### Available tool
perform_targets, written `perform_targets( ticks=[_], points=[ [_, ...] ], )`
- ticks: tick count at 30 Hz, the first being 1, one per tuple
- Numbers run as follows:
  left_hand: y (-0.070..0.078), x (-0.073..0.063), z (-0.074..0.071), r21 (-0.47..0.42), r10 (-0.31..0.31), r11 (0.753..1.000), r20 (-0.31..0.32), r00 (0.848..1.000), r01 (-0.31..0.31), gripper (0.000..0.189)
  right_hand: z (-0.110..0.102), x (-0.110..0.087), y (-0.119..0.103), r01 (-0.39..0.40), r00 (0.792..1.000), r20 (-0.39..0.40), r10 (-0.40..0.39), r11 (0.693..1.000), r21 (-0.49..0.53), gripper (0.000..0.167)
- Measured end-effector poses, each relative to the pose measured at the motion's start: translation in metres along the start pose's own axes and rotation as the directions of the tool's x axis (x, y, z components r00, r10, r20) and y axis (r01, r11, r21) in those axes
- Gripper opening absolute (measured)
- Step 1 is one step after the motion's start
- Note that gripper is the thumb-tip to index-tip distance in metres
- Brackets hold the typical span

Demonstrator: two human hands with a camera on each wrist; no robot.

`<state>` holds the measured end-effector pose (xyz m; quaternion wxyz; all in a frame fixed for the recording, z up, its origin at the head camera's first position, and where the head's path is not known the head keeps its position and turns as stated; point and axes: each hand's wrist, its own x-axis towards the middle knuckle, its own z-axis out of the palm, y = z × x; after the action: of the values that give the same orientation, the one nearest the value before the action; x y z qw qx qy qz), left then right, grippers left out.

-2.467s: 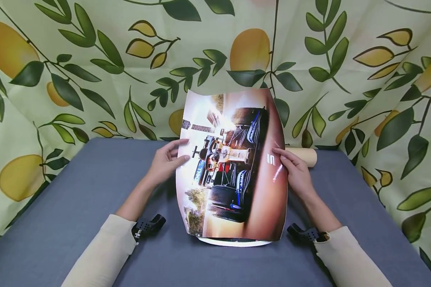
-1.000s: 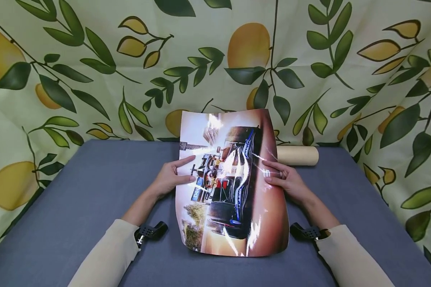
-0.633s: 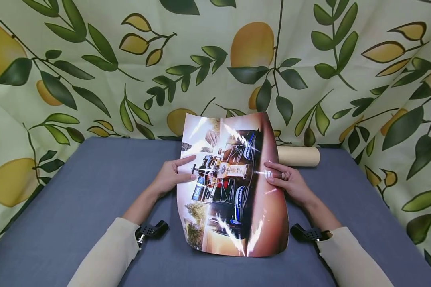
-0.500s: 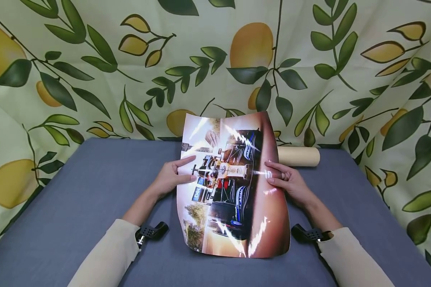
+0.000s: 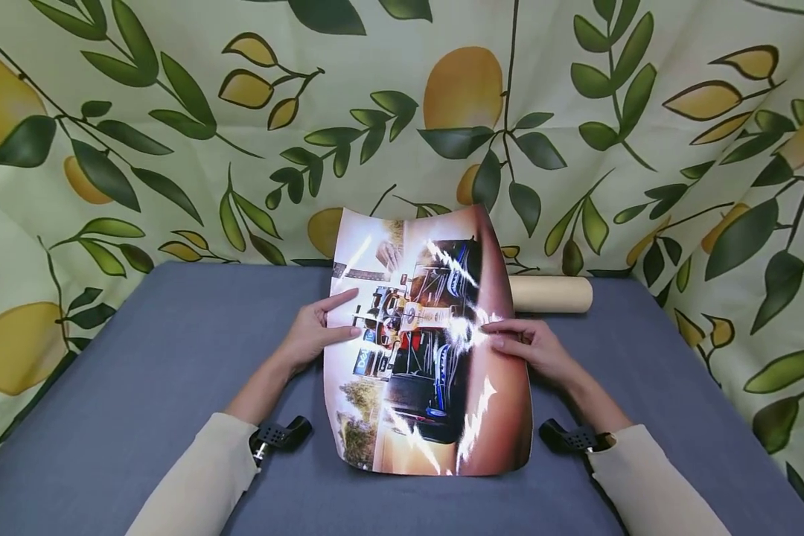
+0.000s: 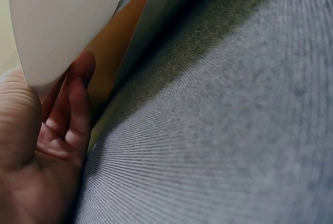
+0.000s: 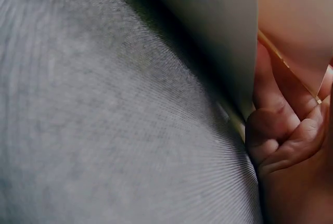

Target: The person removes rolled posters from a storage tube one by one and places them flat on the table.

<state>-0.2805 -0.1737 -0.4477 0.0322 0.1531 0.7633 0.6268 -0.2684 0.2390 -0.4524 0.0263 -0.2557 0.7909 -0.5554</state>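
A glossy poster (image 5: 422, 402) printed with a racing car turned sideways stands bowed and tilted at the middle of the table. My left hand (image 5: 311, 331) pinches its left edge, thumb on the printed face and other fingers partly behind. On the opposite edge, my right hand (image 5: 532, 346) also grips the sheet, fingertips showing on the print. In the left wrist view the sheet's edge (image 6: 62, 26) passes between thumb and curled fingers (image 6: 78, 109). The right wrist view shows curled fingers (image 7: 276, 120) at the orange-brown sheet (image 7: 296, 15), with a greyish surface beside it. What lies behind the poster is mostly hidden.
A beige cylinder (image 5: 554, 294), like a paper roll or tube, lies behind the poster at the right, partly covered by it. Grey-blue cloth (image 5: 174, 357) covers the table. A leaf-and-fruit patterned curtain (image 5: 375, 67) hangs behind. Black wrist mounts (image 5: 281, 433) sit at both cuffs.
Since the first frame the poster has come lower, and the white curved rim beneath it is now hidden. Lately my right hand has shifted slightly down and left along the poster, whose right side bows more.
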Motion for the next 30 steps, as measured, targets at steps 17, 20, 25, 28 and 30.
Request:
perform_targets(
  ticks=[17, 20, 25, 28, 30],
  points=[
    [0.006, -0.003, 0.006, 0.054, 0.011, 0.998, -0.031, 0.999, -0.009, 0.051, 0.000, -0.059, -0.023, -0.046, 0.970, 0.242, 0.035, 0.998, 0.040, 0.039],
    [0.009, -0.005, 0.002, 0.112, 0.020, 0.993, -0.006, 1.000, -0.019, 0.050, 0.003, -0.059, -0.023, -0.061, 0.980, 0.192, 0.054, 0.998, 0.032, 0.037],
    [0.015, -0.018, -0.001, 0.199, 0.071, 0.977, 0.058, 0.996, -0.081, 0.059, 0.010, -0.058, -0.020, -0.044, 0.992, 0.121, 0.044, 0.999, -0.003, 0.035],
    [0.021, -0.039, -0.001, 0.224, 0.069, 0.970, 0.111, 0.991, -0.093, 0.071, 0.013, -0.058, -0.020, -0.053, 0.993, 0.102, 0.052, 0.999, 0.005, 0.036],
    [0.023, -0.056, 0.000, 0.234, 0.061, 0.967, 0.157, 0.986, -0.097, 0.077, 0.014, -0.058, -0.021, -0.062, 0.995, 0.085, 0.061, 0.998, 0.004, 0.036]
  ],
)
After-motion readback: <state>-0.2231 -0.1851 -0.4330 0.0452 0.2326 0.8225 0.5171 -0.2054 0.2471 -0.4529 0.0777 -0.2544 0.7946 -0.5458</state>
